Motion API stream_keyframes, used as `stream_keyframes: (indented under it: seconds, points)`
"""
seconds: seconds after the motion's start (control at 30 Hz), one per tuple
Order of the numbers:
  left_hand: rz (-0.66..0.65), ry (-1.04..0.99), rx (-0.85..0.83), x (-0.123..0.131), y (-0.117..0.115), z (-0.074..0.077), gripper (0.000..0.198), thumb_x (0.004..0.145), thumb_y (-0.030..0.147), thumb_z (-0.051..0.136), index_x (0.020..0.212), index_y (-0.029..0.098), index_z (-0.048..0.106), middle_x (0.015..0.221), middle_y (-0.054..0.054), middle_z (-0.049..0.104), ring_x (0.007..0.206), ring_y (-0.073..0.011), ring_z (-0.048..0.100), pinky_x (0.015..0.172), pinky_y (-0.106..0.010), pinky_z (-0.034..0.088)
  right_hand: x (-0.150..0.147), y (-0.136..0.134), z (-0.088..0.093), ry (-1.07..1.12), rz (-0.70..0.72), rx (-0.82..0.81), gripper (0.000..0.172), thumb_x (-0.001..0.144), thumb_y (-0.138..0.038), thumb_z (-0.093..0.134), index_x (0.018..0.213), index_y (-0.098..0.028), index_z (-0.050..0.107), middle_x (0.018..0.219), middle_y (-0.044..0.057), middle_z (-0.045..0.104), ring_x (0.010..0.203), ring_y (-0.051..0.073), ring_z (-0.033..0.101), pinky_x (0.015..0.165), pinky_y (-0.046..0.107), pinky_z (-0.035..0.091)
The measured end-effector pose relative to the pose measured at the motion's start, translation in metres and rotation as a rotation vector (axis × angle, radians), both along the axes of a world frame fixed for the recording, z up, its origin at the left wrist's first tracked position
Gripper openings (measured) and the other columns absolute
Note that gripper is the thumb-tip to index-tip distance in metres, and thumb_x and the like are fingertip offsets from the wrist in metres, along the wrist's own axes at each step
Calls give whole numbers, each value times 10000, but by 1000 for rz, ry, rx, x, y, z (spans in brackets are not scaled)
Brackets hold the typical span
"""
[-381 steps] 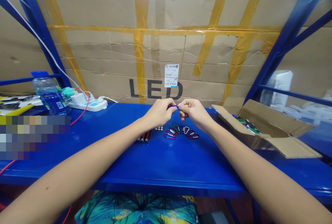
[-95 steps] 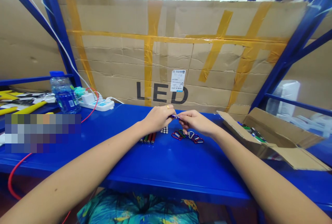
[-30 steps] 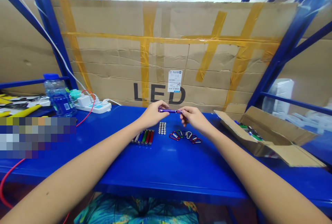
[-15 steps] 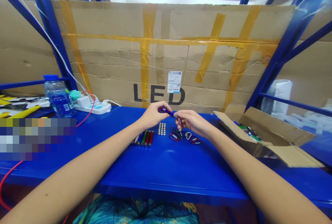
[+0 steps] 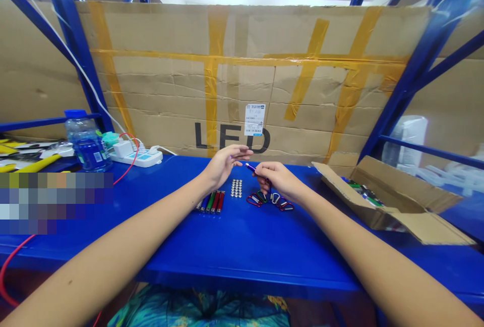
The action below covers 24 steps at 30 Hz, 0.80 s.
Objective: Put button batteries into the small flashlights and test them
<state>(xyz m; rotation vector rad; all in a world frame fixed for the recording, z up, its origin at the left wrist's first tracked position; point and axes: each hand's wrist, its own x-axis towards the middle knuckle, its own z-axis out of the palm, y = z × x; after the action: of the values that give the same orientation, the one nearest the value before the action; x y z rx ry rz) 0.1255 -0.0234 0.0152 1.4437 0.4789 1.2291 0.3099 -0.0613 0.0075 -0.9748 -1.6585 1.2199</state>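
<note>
My right hand [image 5: 273,175] is closed around a small purple flashlight [image 5: 250,167], a slim metal tube whose end points left out of the fingers. Beside it my left hand [image 5: 226,165] is held up with fingers stretched out, apart from the tube and holding nothing I can see. Below the hands, several silver button cells [image 5: 236,188] lie in neat rows on the blue table [image 5: 242,246]. A row of metal tubes [image 5: 214,202] in red, green, blue and silver lies to their left, partly behind my left forearm. Several coloured carabiners [image 5: 275,199] lie under my right hand.
An open cardboard box [image 5: 378,216] with more tubes inside stands at the right. On the left are a bottle of blue liquid [image 5: 86,140], a white power strip [image 5: 141,157] and a red cable [image 5: 132,163]. A large cardboard sheet [image 5: 170,95] closes off the back.
My left hand has let go of the purple flashlight and opened its fingers. The tube stays in my right hand, with its end now pointing up and left.
</note>
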Motion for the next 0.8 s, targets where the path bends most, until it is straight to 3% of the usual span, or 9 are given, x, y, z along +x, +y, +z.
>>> stream_keyframes:
  seconds: [0.17,0.37,0.53,0.8]
  points:
    - [-36,-118,-199,-10,10,3,504,891,536,432,956,113,697,1074,-162,712,1040,-279,641,846,-369,471,-1,-2,0,-28,1,9,180,772,-319,597,672,-172,569,465,-75,374,399,69,351,422,241,392]
    - [-91,-95,-244,-16,13,1,646,875,657,391,1004,100,690,1126,-188,691,1095,-317,615,871,-392,465,-2,-2,-2,-123,-30,42,135,765,-279,574,682,-173,562,482,-65,431,382,78,429,411,230,380]
    - [-161,-60,-240,-19,14,2,689,873,684,364,1014,92,686,1130,-193,687,1105,-329,607,891,-402,454,-3,-4,1,-169,-41,57,151,777,-271,568,664,-173,541,490,-60,450,377,80,458,410,226,382]
    - [-156,-22,-219,-19,15,2,679,875,684,359,1010,107,691,1096,-182,697,1058,-315,622,874,-407,450,-2,-4,2,-223,-40,90,148,780,-269,554,666,-176,535,477,-59,468,372,92,480,411,230,386]
